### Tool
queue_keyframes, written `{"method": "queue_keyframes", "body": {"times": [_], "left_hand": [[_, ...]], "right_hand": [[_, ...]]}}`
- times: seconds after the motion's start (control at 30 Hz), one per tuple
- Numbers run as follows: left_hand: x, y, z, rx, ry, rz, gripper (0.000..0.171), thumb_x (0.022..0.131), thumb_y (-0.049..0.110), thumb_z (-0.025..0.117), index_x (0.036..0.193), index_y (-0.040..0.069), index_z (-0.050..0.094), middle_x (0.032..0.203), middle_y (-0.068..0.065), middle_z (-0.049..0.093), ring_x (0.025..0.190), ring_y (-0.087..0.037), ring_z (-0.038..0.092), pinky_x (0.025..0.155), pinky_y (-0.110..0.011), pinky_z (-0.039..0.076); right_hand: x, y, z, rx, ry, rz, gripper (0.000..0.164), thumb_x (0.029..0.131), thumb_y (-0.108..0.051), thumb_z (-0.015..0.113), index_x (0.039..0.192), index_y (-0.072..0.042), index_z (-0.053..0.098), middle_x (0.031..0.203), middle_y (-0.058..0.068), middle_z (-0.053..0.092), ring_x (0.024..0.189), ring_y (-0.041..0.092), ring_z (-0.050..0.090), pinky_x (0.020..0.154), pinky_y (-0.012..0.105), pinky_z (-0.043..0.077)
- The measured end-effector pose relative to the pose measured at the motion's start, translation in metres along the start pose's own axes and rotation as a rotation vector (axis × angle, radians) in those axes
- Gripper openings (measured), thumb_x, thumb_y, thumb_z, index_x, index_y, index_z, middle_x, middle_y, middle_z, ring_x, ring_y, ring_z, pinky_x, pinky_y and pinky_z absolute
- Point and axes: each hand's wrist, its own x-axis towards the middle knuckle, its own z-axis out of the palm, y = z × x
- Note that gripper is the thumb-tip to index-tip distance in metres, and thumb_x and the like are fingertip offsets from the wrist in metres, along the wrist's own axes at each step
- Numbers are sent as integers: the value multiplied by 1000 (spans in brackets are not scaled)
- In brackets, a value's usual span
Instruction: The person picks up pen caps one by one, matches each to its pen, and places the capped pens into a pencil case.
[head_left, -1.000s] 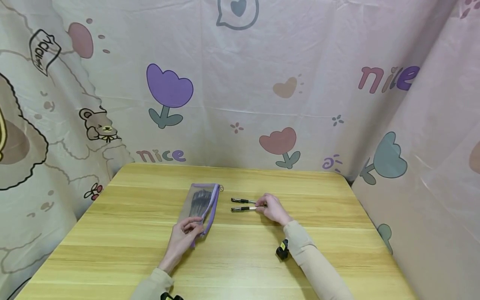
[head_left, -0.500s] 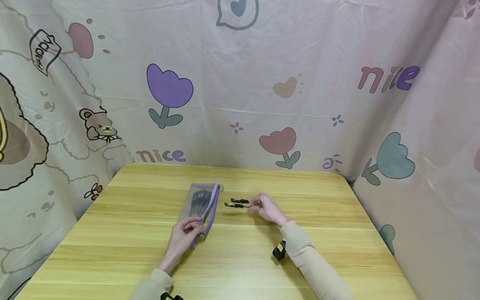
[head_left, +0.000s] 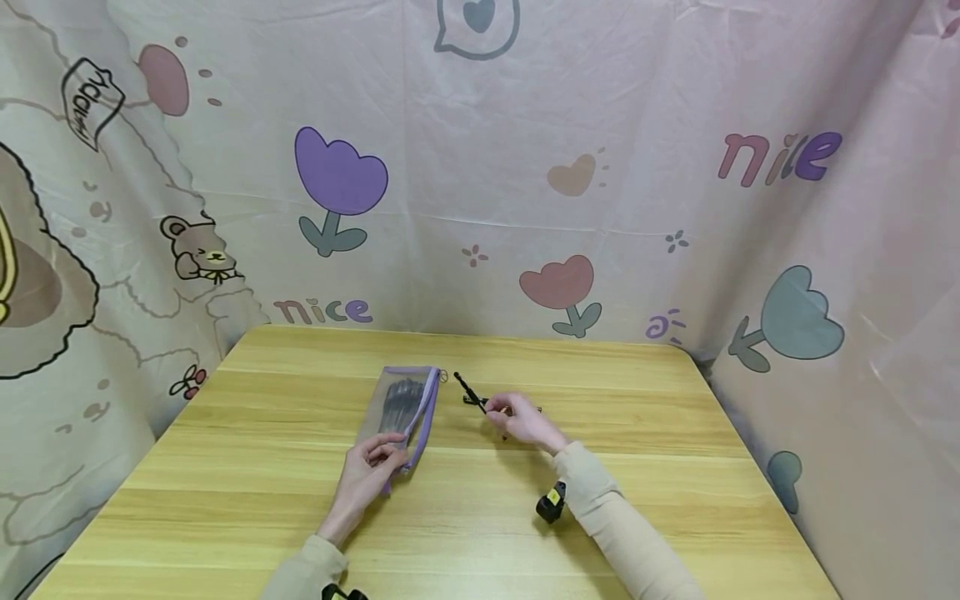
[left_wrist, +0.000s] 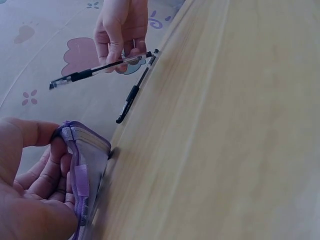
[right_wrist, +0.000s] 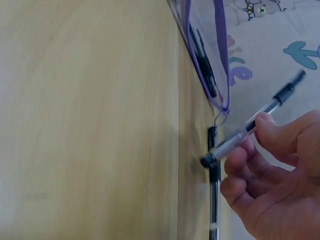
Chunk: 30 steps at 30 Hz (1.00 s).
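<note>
A mesh zip pencil pouch (head_left: 377,412) with purple edges lies left of the table's middle, several dark pens (head_left: 402,402) showing through it. My left hand (head_left: 362,479) pinches its near end, and in the left wrist view the thumb and fingers hold the parted zip (left_wrist: 80,175). To the right, my right hand (head_left: 528,422) pinches a clear-barrelled pen (left_wrist: 87,74) with a black cap and grip, tilted above the table. A second similar pen (right_wrist: 215,200) lies on the wood under it, partly hidden by the right hand in the head view.
The wooden table (head_left: 450,533) ends at a patterned curtain (head_left: 465,167) behind and at both sides. Black wrist cameras, one (head_left: 551,502) by the right sleeve, sit close over the tabletop. A small ring (head_left: 443,377) hangs at the pouch's far corner.
My right hand has lifted the pen and moved slightly left with it, and the pen has swung from level to slanted, its cap end pointing away. The left hand and pouch stay put.
</note>
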Motion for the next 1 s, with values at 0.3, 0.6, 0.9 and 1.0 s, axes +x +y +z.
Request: {"method": "queue_keyframes", "body": {"times": [0.3,0.6,0.9,1.0], "left_hand": [[0,0,0,1,-4,-2,30,90,6,72,118,-3,67,76,4,70,65,-5,59,61,-20,46],[0,2,0,-3,-3,-11,30,90,6,72,118,-3,67,77,1,70,66,-6,59,63,-20,46],[0,4,0,-13,-5,-32,31,90,6,72,119,-2,66,75,5,68,62,-6,56,49,-21,41],[0,4,0,-16,-9,-33,31,90,6,71,120,-2,66,74,6,68,61,-6,55,48,-21,41]], "right_hand": [[5,-13,15,169,-76,29,23,102,-4,51,114,16,55,102,28,65,81,15,63,78,30,60],[21,-26,35,426,-119,115,31,100,-1,52,125,17,49,95,22,68,72,14,66,75,36,63],[42,-33,59,591,-67,268,34,94,6,57,125,14,45,90,20,71,61,14,68,66,29,62],[50,-36,64,617,-56,312,41,94,6,58,131,13,40,89,17,69,59,13,68,63,26,61]]}}
